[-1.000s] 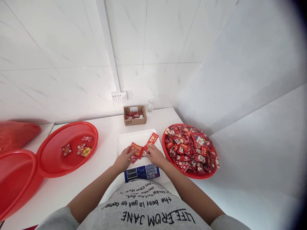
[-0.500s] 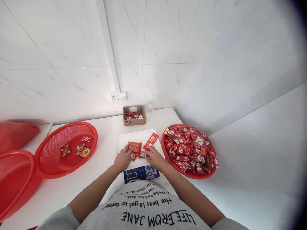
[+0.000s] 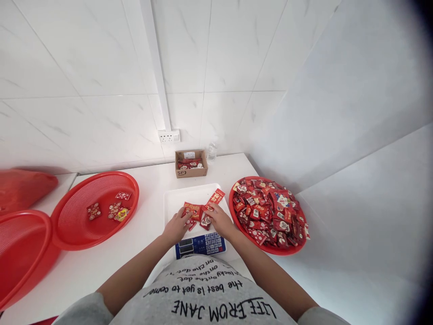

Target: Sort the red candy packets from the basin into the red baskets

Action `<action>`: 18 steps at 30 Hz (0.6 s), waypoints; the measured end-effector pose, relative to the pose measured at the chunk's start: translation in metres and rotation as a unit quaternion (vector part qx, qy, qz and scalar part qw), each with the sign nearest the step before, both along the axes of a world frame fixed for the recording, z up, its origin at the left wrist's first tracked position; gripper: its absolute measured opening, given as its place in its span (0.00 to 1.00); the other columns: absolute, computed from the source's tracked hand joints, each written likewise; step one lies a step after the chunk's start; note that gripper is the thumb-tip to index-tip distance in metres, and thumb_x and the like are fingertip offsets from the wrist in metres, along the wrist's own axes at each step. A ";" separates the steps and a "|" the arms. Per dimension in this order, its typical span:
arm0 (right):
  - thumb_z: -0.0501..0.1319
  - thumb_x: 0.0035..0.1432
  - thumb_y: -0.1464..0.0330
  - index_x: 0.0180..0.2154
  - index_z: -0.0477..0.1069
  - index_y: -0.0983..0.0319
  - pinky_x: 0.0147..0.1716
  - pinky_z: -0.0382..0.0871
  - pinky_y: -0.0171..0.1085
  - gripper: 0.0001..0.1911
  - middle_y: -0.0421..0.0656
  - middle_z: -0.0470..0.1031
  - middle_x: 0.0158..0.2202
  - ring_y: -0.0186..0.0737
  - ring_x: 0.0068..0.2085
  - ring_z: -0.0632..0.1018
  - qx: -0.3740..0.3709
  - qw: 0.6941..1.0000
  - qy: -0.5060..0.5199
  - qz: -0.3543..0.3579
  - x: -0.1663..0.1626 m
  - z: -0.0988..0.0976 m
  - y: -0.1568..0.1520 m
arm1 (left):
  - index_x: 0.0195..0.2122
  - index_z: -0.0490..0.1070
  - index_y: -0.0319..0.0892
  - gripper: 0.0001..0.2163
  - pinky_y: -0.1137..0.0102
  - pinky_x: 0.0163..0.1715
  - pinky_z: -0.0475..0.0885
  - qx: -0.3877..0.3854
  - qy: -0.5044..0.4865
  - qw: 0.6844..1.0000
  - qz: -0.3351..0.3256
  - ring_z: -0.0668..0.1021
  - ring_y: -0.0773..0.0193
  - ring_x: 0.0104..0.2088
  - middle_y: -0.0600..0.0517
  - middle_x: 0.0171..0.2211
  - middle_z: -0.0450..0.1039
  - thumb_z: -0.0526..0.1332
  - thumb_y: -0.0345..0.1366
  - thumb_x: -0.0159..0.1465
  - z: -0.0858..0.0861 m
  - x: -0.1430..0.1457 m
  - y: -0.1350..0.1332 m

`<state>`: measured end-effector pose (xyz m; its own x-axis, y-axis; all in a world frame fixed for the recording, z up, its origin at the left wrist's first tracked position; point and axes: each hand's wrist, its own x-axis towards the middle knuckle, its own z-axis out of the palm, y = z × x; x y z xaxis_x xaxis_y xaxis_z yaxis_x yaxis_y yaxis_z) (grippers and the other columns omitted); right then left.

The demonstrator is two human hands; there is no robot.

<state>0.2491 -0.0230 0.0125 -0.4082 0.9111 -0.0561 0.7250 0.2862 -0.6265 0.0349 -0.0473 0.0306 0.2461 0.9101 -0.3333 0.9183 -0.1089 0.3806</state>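
Note:
A kitchen-type digital scale with a white tray (image 3: 173,198) and a blue keypad stands in front of me. Several red snack packets are bunched on its tray. My left hand (image 3: 176,228) has its fingers closed at the left end of a wide red packet (image 3: 193,209), above a smaller dotted packet (image 3: 191,224). The fingers of my right hand (image 3: 220,221) curl over a small dark red packet (image 3: 204,221) with a white label. Beyond that hand lies a long red packet (image 3: 216,196), slanting up to the right.
On the right, a red basket (image 3: 233,212) is heaped with snack packets. A red mesh basket (image 3: 72,207) on the left holds a few, beside another red basket (image 3: 47,253). Behind the scale stand a cardboard box (image 3: 199,172) of packets and a clear plastic container (image 3: 212,151).
The packets on the tray are drawn closer together. The wide packet has shifted slightly right and down, and the small dark one has turned under my right fingers.

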 end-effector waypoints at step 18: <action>0.63 0.51 0.67 0.53 0.65 0.60 0.57 0.54 0.48 0.26 0.51 0.59 0.59 0.49 0.60 0.59 -0.006 0.997 -0.063 -0.039 -0.006 -0.007 0.012 | 0.62 0.49 0.48 0.29 0.63 0.45 0.69 -0.026 -0.040 0.997 0.063 0.72 0.55 0.51 0.46 0.65 0.45 0.53 0.33 0.60 0.003 0.014 -0.002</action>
